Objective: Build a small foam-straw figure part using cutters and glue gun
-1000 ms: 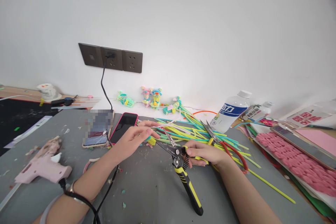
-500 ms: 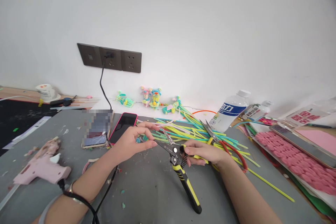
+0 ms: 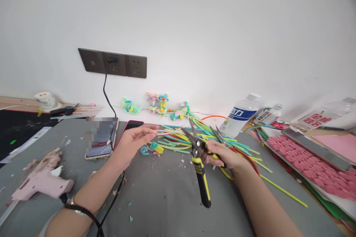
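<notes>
My right hand [image 3: 219, 153] is wrapped round one handle of the black-and-yellow wire strippers [image 3: 200, 177]. Their jaws stand apart, pointing up and left, and the other handle hangs free. To the left, the fingertips of my left hand [image 3: 136, 139] are closed on the end of a pale pink pipe cleaner [image 3: 171, 132], which points right towards the jaws. Below those fingertips lies a small piece of blue and yellow pipe cleaner work [image 3: 156, 147]. Behind the strippers spreads a pile of yellow, green and blue pipe cleaners [image 3: 178, 144].
Red-handled scissors [image 3: 246, 155] lie right of the pile. Several small pipe cleaner figures [image 3: 162, 103] stand by the wall. A pink glue gun [image 3: 41, 183] and phone [image 3: 101, 139] are left; a bottle [image 3: 240, 114] and pink woven piece [image 3: 308, 166] are right. A cable [image 3: 112, 200] crosses my left forearm.
The wire strippers have moved right and up, away from my left hand. My left hand has shifted slightly left and up, uncovering the blue and yellow piece. The view has shifted a little.
</notes>
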A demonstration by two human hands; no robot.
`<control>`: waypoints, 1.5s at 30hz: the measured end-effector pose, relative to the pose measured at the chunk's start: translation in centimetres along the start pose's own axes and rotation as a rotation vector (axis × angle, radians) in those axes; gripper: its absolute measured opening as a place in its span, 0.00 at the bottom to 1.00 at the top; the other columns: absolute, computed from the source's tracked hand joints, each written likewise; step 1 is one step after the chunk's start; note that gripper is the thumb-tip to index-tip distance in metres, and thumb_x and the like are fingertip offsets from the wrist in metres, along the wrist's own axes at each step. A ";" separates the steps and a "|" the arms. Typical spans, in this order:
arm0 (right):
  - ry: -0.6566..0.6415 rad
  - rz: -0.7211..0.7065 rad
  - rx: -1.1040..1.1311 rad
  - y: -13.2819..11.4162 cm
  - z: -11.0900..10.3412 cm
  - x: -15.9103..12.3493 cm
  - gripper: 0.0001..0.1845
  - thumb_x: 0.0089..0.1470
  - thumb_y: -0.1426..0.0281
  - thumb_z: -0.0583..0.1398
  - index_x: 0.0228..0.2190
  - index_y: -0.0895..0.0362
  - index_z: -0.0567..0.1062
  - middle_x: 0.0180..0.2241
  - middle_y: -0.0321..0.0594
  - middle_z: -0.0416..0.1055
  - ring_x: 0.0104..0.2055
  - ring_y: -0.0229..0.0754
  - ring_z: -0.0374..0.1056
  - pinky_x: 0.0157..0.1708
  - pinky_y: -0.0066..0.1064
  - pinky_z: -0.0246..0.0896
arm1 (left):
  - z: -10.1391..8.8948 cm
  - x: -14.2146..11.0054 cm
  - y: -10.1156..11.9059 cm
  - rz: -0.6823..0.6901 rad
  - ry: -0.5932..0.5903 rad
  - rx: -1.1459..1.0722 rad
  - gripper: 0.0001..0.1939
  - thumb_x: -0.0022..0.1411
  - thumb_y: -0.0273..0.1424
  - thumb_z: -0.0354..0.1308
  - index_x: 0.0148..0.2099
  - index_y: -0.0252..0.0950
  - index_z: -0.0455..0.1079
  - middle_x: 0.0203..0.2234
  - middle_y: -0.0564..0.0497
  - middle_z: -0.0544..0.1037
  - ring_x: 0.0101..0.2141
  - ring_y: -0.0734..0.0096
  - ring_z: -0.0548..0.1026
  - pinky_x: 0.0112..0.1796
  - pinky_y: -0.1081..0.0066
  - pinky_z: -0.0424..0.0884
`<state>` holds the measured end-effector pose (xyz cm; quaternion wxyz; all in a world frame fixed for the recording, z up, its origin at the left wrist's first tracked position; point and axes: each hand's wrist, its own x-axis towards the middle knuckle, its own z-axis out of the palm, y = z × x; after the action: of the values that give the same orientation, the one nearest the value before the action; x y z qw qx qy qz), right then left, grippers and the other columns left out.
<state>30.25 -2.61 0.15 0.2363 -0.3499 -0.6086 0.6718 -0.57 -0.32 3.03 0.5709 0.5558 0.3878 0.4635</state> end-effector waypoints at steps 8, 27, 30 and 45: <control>0.657 -0.320 0.133 -1.7 -1.0 -0.4 0.25 0.58 0.45 0.52 0.23 0.52 0.65 0.08 0.23 0.42 0.12 0.33 0.37 0.19 0.29 0.46 | -0.2 0.2 -0.1 -0.015 0.085 0.053 0.17 0.48 0.42 0.69 0.23 0.35 0.70 0.38 0.44 0.80 0.45 0.55 0.74 0.40 0.65 0.69; 1.054 -0.098 -0.575 0.9 -2.9 -0.1 0.21 0.53 0.51 0.60 0.38 0.55 0.70 0.23 0.35 0.65 0.24 0.41 0.60 0.25 0.32 0.53 | 0.4 -0.2 0.0 -0.038 -0.131 0.131 0.25 0.65 0.49 0.50 0.24 0.36 0.66 0.22 0.51 0.68 0.28 0.68 0.69 0.34 0.68 0.69; 1.076 -0.008 -0.763 1.8 -3.3 0.3 0.21 0.53 0.57 0.59 0.44 0.57 0.72 0.26 0.39 0.68 0.27 0.44 0.62 0.30 0.35 0.56 | 0.7 -0.6 0.1 -0.087 -0.303 0.121 0.24 0.67 0.47 0.48 0.25 0.36 0.64 0.23 0.52 0.67 0.28 0.69 0.69 0.36 0.67 0.69; 1.198 -0.332 -0.912 -0.8 0.3 0.5 0.13 0.60 0.61 0.56 0.36 0.56 0.76 0.34 0.44 0.73 0.31 0.43 0.65 0.35 0.35 0.61 | 1.3 -1.2 0.3 -0.054 -0.680 0.195 0.25 0.71 0.42 0.43 0.26 0.35 0.65 0.35 0.45 0.79 0.37 0.66 0.74 0.42 0.68 0.66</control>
<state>29.60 -2.32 0.80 0.4556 -0.6207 -0.6380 0.0062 0.31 -1.80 3.34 0.6237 0.7198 0.2324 0.1974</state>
